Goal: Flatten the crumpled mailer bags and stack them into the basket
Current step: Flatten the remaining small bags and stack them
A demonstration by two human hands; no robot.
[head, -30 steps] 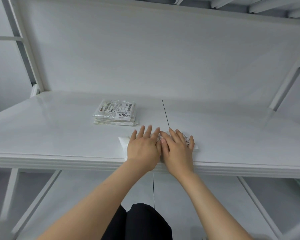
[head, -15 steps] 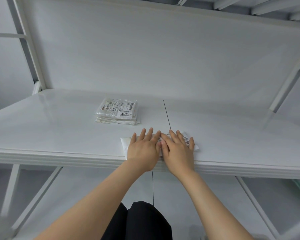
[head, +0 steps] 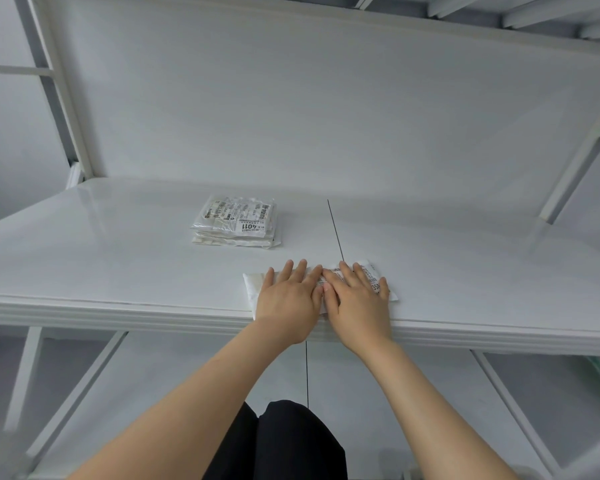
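Both hands lay flat on one white mailer bag (head: 251, 285) at the near end of the dark seam (head: 334, 223) in the white table (head: 101, 258), close to the table's front edge. L hand (head: 288, 303) sat just left of the seam's line and R hand (head: 359, 306) just right of it, the two touching at the index fingers. Fingers on both were straight, slightly fanned, palms down, pressing the bag; nothing pinched. Bag's left end stuck out past the L hand; its right end, w/ a printed label, showed beyond the R hand. A stack of flattened mailers (head: 236, 223), top label reading 4011, lay left of the seam, approx level w/ its middle, well apart from the hands. Black trousers (head: 291, 441) showed below the table, under the seam.
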